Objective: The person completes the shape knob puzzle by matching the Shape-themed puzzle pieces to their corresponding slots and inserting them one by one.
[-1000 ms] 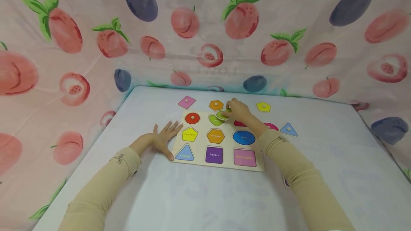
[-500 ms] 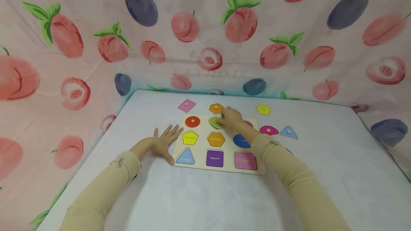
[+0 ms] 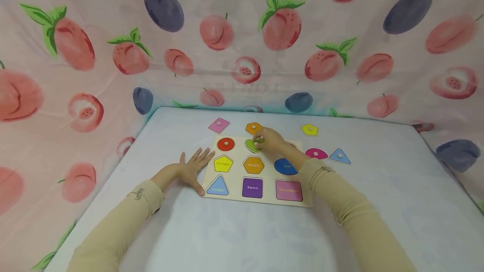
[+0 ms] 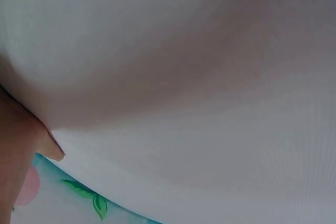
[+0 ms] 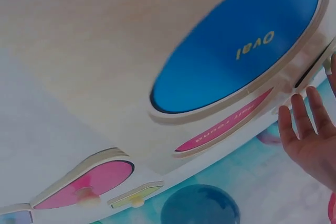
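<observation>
A wooden shape puzzle board lies flat on the table. My left hand rests with spread fingers at its left edge, thumb by the lower left corner. My right hand reaches over the upper part of the board, thumb and finger pinching the green heart piece at the heart recess. Several fingers of that hand stand extended in the right wrist view. A red round piece with a knob sits in its recess. Only part of the left hand shows in the left wrist view.
Behind the board lie a pink piece, an orange hexagon piece and a yellow pentagon piece. To its right are a magenta half-round piece and a blue triangle piece. A fruit-print cloth hangs behind the table.
The right hand has brought the green heart piece from a tilt above the board down into line with the heart recess. The left hand has stayed at the board's edge.
</observation>
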Available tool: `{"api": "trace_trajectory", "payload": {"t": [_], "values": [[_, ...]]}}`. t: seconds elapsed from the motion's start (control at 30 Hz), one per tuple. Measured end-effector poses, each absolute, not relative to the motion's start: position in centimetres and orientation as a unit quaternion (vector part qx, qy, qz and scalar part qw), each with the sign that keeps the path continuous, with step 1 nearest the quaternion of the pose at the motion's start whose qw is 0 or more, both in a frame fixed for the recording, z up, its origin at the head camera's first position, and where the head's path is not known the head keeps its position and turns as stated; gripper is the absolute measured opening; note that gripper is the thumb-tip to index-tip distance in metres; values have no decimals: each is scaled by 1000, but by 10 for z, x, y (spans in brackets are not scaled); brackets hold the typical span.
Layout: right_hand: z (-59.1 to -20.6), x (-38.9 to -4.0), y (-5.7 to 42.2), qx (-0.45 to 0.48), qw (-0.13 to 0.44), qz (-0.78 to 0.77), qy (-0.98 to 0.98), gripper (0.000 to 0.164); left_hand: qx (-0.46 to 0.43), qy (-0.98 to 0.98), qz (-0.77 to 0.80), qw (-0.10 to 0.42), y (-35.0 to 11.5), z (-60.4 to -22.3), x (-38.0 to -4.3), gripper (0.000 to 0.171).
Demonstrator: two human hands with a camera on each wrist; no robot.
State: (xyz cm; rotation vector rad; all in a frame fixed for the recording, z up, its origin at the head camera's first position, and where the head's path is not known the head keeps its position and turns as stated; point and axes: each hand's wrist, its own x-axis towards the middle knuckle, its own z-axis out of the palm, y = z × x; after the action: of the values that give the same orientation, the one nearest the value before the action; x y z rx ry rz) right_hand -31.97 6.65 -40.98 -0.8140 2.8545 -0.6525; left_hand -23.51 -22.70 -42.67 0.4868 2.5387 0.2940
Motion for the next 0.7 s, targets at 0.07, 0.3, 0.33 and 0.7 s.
{"api": "trace_trajectory", "payload": {"t": [0.07, 0.3, 0.33, 0.7], "values": [[-411, -320, 66, -270, 48, -225, 935, 15, 180, 941, 107, 266, -228, -426, -235, 131], [-415, -317, 64, -256, 21, -227, 939, 11, 188, 938, 115, 268, -229, -427, -235, 131], [-416, -317, 64, -257, 18, -226, 939, 10, 187, 938, 115, 270, -228, -426, -235, 132], [-420, -322, 59, -253, 35, -233, 938, 6, 187, 940, 105, 264, -227, -428, -234, 131]]}}
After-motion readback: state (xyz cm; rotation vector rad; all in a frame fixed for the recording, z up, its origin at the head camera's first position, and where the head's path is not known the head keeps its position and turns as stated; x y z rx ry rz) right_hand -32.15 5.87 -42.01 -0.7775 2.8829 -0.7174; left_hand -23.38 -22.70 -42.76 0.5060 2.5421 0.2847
